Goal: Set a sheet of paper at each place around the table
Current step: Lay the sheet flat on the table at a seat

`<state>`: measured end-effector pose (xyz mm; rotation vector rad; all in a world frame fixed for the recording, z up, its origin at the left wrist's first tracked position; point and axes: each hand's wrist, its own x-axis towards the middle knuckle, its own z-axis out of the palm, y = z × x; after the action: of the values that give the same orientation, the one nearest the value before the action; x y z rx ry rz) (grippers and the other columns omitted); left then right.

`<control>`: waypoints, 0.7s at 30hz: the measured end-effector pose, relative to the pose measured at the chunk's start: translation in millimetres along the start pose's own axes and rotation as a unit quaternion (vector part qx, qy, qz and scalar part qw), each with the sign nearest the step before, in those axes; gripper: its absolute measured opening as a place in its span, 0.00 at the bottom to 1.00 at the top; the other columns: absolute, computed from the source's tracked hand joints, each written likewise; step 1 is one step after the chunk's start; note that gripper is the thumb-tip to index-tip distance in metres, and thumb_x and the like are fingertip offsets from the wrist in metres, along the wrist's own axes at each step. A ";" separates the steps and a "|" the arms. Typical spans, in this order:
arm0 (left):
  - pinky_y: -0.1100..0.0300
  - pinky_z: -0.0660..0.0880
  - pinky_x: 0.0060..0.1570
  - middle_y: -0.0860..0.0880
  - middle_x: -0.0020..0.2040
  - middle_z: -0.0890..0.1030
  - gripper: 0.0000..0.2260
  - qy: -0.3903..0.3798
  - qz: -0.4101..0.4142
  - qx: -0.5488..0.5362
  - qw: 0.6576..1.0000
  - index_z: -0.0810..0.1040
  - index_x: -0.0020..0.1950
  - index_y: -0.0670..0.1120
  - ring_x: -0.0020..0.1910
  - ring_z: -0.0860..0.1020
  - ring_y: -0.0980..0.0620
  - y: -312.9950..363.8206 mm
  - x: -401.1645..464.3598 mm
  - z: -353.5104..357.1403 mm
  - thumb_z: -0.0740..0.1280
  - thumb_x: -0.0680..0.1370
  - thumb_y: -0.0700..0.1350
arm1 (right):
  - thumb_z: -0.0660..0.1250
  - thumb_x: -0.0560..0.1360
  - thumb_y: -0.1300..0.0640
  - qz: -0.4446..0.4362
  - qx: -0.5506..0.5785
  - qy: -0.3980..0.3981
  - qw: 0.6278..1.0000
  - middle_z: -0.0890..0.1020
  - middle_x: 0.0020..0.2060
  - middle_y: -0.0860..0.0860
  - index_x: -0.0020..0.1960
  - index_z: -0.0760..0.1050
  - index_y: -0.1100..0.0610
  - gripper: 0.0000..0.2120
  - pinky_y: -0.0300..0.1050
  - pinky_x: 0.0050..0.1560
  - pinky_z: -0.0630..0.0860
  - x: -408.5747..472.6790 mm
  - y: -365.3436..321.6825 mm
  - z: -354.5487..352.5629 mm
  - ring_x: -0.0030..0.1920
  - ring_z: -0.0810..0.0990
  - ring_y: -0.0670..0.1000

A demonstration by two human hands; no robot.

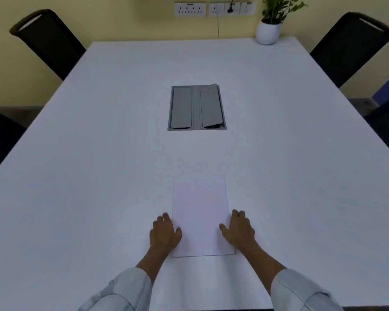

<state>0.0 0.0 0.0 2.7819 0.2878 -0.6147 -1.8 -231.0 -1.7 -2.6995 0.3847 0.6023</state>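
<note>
A white sheet or thin stack of paper lies flat on the white table near its front edge, long side pointing away from me. My left hand rests palm down on the paper's left edge, fingers spread. My right hand rests the same way on the right edge, thumb on the sheet. Neither hand grips or lifts the paper. I cannot tell whether it is one sheet or several.
A grey cable box with two lids is set into the table's middle. A potted plant stands at the far right corner. Black chairs stand at the far left, far right and left side. Wall sockets behind.
</note>
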 end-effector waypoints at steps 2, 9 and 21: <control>0.49 0.73 0.61 0.40 0.68 0.70 0.32 -0.038 -0.052 -0.046 0.997 0.59 0.72 0.38 0.67 0.71 0.41 0.5 -4.9 5.1 0.64 0.77 0.56 | 0.67 0.74 0.41 0.036 0.027 -0.022 0.999 0.68 0.66 0.56 0.70 0.60 0.59 0.33 0.52 0.58 0.75 -6.8 3.4 2.9 0.64 0.74 0.59; 0.53 0.74 0.53 0.39 0.59 0.77 0.23 -0.051 -0.112 -0.188 0.974 0.69 0.61 0.37 0.60 0.77 0.40 7.7 -9.5 16.0 0.72 0.72 0.47 | 0.75 0.69 0.50 0.054 0.098 -0.035 0.993 0.80 0.53 0.57 0.65 0.64 0.59 0.31 0.48 0.50 0.77 -8.7 18.1 19.7 0.52 0.81 0.58; 0.60 0.71 0.41 0.46 0.37 0.80 0.07 0.066 -0.106 -0.285 0.950 0.78 0.45 0.43 0.38 0.77 0.45 -3.0 -14.6 9.5 0.74 0.70 0.40 | 0.78 0.65 0.58 0.110 0.252 0.022 0.961 0.79 0.30 0.46 0.35 0.75 0.50 0.11 0.38 0.38 0.69 -24.5 22.8 26.0 0.38 0.80 0.51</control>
<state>-17.4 -2.0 -2.6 2.2456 0.6821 -0.3184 -40.1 -237.0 -18.9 -2.1984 0.7466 0.4299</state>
